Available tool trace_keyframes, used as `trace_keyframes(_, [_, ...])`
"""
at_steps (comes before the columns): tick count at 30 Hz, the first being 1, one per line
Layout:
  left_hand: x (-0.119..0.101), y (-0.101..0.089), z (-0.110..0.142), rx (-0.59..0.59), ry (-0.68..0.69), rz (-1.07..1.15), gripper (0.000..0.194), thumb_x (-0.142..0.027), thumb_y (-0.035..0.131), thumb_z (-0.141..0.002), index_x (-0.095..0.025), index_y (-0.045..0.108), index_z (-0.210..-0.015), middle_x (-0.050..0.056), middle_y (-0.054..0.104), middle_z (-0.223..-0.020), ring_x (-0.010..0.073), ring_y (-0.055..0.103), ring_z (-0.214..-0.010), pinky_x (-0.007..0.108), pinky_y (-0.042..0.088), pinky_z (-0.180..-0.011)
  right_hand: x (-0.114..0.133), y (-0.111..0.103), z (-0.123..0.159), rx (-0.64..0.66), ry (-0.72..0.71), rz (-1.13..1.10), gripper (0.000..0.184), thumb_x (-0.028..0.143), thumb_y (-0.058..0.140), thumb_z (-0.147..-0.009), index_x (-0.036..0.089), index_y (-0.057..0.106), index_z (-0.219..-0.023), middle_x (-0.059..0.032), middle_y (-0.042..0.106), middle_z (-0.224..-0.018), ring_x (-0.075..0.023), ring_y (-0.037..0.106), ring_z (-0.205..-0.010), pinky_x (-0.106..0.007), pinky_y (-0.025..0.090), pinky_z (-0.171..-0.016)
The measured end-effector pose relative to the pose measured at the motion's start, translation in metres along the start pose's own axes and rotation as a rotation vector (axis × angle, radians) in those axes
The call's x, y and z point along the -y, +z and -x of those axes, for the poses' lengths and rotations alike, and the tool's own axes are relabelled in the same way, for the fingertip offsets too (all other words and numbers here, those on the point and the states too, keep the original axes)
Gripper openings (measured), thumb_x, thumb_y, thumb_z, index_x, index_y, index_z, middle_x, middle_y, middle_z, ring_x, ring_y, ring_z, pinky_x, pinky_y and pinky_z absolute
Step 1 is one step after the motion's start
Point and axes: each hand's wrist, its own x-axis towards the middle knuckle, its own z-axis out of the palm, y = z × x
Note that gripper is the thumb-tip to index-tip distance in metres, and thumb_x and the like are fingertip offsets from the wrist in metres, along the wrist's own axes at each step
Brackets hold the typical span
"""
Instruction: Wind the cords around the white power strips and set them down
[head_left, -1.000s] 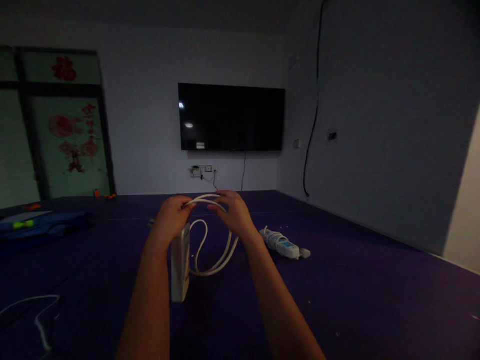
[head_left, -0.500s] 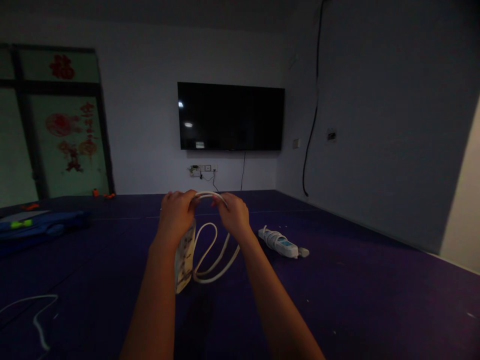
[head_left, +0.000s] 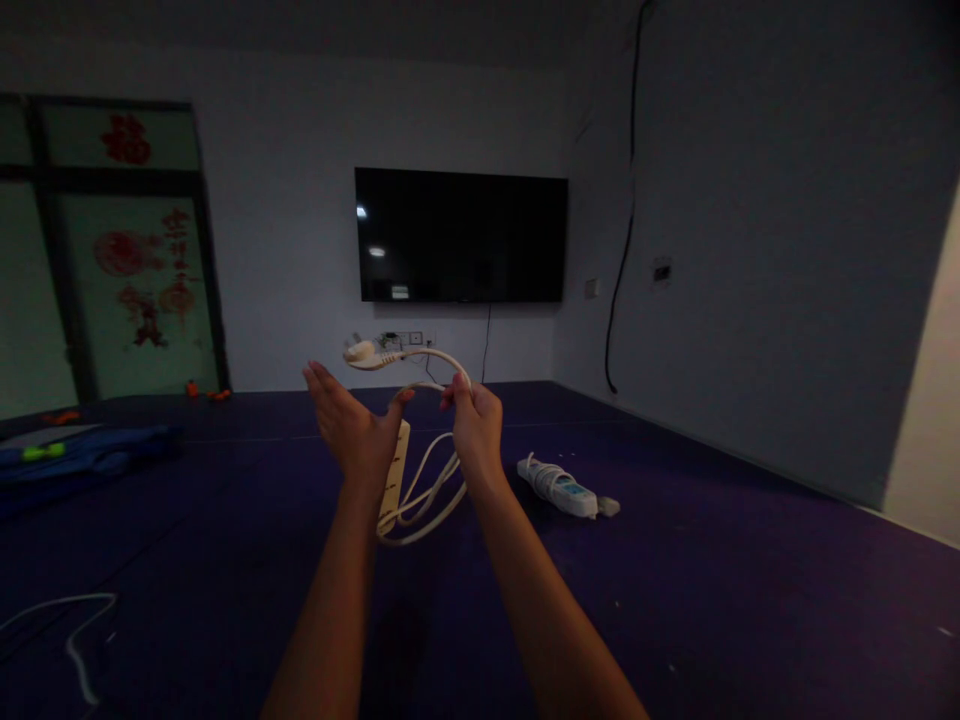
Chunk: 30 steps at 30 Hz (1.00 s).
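My right hand (head_left: 478, 420) is closed around the white cord (head_left: 439, 355) of a power strip. The cord's plug (head_left: 365, 353) sticks out to the left of it, in the air above my left hand. My left hand (head_left: 352, 420) has its fingers stretched out and the thumb apart, with the thumb tip by a loop of the cord; whether it touches is unclear. The cream power strip (head_left: 394, 480) hangs upright beside my left wrist, its upper end partly behind the hand. Loops of cord dangle between the strip and my right hand.
A second power strip (head_left: 566, 490), wrapped in its own cord, lies on the purple floor (head_left: 712, 600) to the right. A white cable (head_left: 75, 640) is at lower left, blue cloth (head_left: 97, 455) farther back. A television (head_left: 461, 235) hangs on the far wall.
My left hand has let go of the cord and spread its fingers. The plug now shows, pointing left. The power strip has shifted right and up a little; the right hand stays on the cord.
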Motion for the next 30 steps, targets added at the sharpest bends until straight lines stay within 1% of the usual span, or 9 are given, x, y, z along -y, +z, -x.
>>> trace_keyframes(3, [-0.002, 0.004, 0.002, 0.138, -0.145, 0.031, 0.103, -0.074, 0.048, -0.07, -0.009, 0.019, -0.144, 0.028, 0.033, -0.143, 0.0362, 0.044, -0.124, 0.045, 0.041, -0.094, 0.001, 0.003, -0.003, -0.009, 0.108, -0.259, 0.041, 0.054, 0.048, -0.08, 0.019, 0.052, -0.06, 0.004, 0.052, -0.049, -0.0075, 0.035, -0.04, -0.021, 0.025, -0.043])
trace_keyframes(5, [-0.004, 0.004, 0.002, 0.273, -0.219, -0.015, 0.085, -0.072, 0.04, -0.076, -0.009, 0.044, -0.133, 0.025, 0.058, -0.12, 0.0337, 0.06, -0.102, 0.041, 0.046, -0.081, 0.003, 0.004, -0.004, 0.011, 0.18, -0.366, 0.039, 0.054, 0.05, -0.078, 0.019, 0.05, -0.062, 0.0047, 0.054, -0.047, -0.006, 0.027, -0.036, -0.02, 0.019, -0.039])
trace_keyframes(7, [-0.004, 0.002, 0.002, 0.388, -0.24, -0.085, 0.072, -0.071, 0.032, -0.08, -0.012, 0.067, -0.104, 0.018, 0.07, -0.09, 0.032, 0.065, -0.085, 0.038, 0.045, -0.071, 0.004, 0.004, -0.004, 0.028, 0.221, -0.423, 0.038, 0.054, 0.051, -0.078, 0.02, 0.048, -0.063, 0.004, 0.059, -0.048, -0.0055, 0.025, -0.034, -0.019, 0.018, -0.037])
trace_keyframes(10, [0.002, -0.002, -0.002, 0.42, -0.252, -0.107, 0.071, -0.071, 0.027, -0.08, -0.016, 0.071, -0.071, 0.014, 0.069, -0.068, 0.0288, 0.064, -0.07, 0.033, 0.04, -0.059, 0.003, 0.002, -0.005, 0.006, 0.227, -0.432, 0.036, 0.052, 0.054, -0.079, 0.019, 0.049, -0.063, 0.0008, 0.065, -0.052, -0.0069, 0.04, -0.037, -0.018, 0.026, -0.038])
trace_keyframes(13, [0.016, -0.006, -0.01, 0.369, -0.275, -0.037, 0.071, -0.07, 0.029, -0.08, -0.015, 0.071, -0.065, 0.011, 0.066, -0.059, 0.0248, 0.062, -0.062, 0.031, 0.037, -0.055, 0.0, -0.007, -0.012, -0.074, 0.242, -0.447, 0.035, 0.049, 0.057, -0.079, 0.018, 0.051, -0.063, -0.0022, 0.069, -0.06, -0.0109, 0.059, -0.052, -0.018, 0.04, -0.048])
trace_keyframes(16, [0.028, -0.013, -0.019, 0.281, -0.277, -0.019, 0.066, -0.069, 0.037, -0.077, -0.015, 0.07, -0.06, 0.009, 0.063, -0.053, 0.023, 0.06, -0.058, 0.03, 0.037, -0.055, -0.007, -0.019, -0.021, -0.108, 0.327, -0.473, 0.034, 0.047, 0.057, -0.081, 0.018, 0.051, -0.064, -0.0032, 0.069, -0.061, -0.0116, 0.063, -0.054, -0.019, 0.044, -0.049])
trace_keyframes(19, [0.033, -0.024, -0.026, 0.174, -0.284, -0.011, 0.061, -0.068, 0.043, -0.075, -0.015, 0.07, -0.06, 0.008, 0.062, -0.05, 0.0218, 0.059, -0.053, 0.03, 0.037, -0.051, -0.02, -0.029, -0.027, -0.095, 0.45, -0.441, 0.032, 0.045, 0.054, -0.084, 0.018, 0.05, -0.067, -0.0002, 0.064, -0.051, -0.0087, 0.052, -0.038, -0.018, 0.038, -0.039])
trace_keyframes(23, [0.033, -0.041, -0.034, 0.026, -0.321, 0.043, 0.053, -0.063, 0.053, -0.071, -0.014, 0.071, -0.064, 0.005, 0.059, -0.046, 0.0196, 0.055, -0.046, 0.028, 0.036, -0.046, -0.05, -0.033, -0.027, -0.085, 0.593, -0.369, 0.031, 0.042, 0.054, -0.085, 0.018, 0.049, -0.066, 0.008, 0.045, -0.037, -0.0034, 0.03, -0.026, -0.016, 0.024, -0.03])
trace_keyframes(30, [0.022, -0.065, -0.044, -0.29, -0.351, 0.285, 0.033, -0.044, 0.066, -0.066, -0.012, 0.07, -0.061, 0.0, 0.055, -0.042, 0.0136, 0.048, -0.039, 0.027, 0.036, -0.043, -0.106, -0.035, -0.013, -0.04, 0.735, -0.346, 0.035, 0.042, 0.058, -0.083, 0.017, 0.048, -0.06, 0.0116, 0.028, -0.035, -0.0019, 0.021, -0.027, -0.016, 0.017, -0.03])
